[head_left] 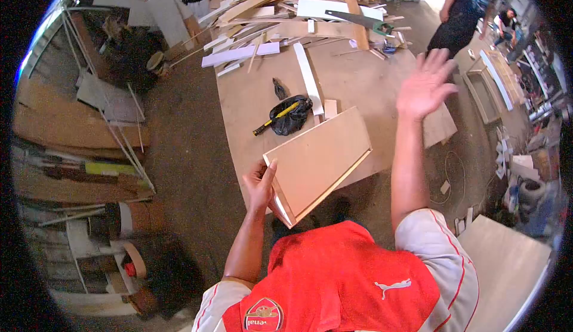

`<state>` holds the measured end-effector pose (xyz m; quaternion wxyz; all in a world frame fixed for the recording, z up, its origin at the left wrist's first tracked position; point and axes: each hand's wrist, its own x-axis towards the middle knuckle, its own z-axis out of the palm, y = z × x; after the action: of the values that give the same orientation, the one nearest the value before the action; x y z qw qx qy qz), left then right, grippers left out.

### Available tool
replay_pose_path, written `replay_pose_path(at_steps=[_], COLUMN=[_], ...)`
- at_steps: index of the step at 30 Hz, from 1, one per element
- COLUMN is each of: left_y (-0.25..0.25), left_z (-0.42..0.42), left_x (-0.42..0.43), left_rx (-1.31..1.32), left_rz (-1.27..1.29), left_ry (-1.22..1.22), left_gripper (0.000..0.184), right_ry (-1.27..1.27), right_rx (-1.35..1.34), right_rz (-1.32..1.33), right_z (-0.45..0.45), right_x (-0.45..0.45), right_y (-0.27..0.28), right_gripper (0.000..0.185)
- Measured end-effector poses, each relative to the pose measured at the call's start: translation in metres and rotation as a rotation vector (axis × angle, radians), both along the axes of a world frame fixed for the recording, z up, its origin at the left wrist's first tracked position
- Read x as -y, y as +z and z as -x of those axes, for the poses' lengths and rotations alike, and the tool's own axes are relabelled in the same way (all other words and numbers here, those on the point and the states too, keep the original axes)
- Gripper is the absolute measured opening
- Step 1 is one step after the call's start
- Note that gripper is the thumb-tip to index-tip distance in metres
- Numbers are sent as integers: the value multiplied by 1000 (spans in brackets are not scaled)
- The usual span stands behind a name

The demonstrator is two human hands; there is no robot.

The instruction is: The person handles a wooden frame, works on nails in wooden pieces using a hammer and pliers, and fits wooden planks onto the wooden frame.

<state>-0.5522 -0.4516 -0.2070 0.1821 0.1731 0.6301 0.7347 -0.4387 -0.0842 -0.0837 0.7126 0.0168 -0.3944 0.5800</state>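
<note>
My left hand [260, 184] grips the left end of a shallow wooden drawer-like box [319, 159], with the thumb over its rim. The box is tilted at the near edge of the worktable [256, 96], and its inner panel faces up. My right hand [425, 84] is raised off to the right with fingers spread and nothing in it. Beyond the box lie a black plastic bag [291, 117] and a yellow-and-black utility knife [276, 119] resting against it. A white strip [308, 80] and a small wood block [330, 108] are close by.
Wood offcuts [268, 24] are heaped at the table's far end, with a handsaw [358, 20] on top. A person [465, 9] in dark clothes stands at the back right. Boards [83, 123] line the left side, and a panel [501, 266] leans at the lower right.
</note>
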Motion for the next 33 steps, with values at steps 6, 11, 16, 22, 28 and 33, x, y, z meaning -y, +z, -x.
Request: replay_pose_path(at_steps=[6, 11, 16, 22, 28, 33], left_y=[13, 27, 32, 38, 31, 34], left_z=[58, 112, 138, 151, 184, 214], left_x=[76, 142, 176, 179, 156, 142], left_rx=[-102, -730, -537, -595, -949, -1030], left_rz=[-8, 172, 188, 236, 268, 243], left_ry=[-173, -219, -356, -385, -456, -615], left_gripper=[22, 27, 30, 31, 40, 44], right_ry=[171, 122, -69, -388, -208, 11], right_rx=[370, 1133, 1372, 1511, 1517, 1489], right_rz=[-134, -466, -448, -413, -222, -218], right_z=[62, 126, 155, 173, 180, 183], right_x=[158, 315, 371, 374, 362, 352], right_y=[-111, -101, -122, -168, -124, -106], right_gripper=[67, 54, 51, 60, 57, 51])
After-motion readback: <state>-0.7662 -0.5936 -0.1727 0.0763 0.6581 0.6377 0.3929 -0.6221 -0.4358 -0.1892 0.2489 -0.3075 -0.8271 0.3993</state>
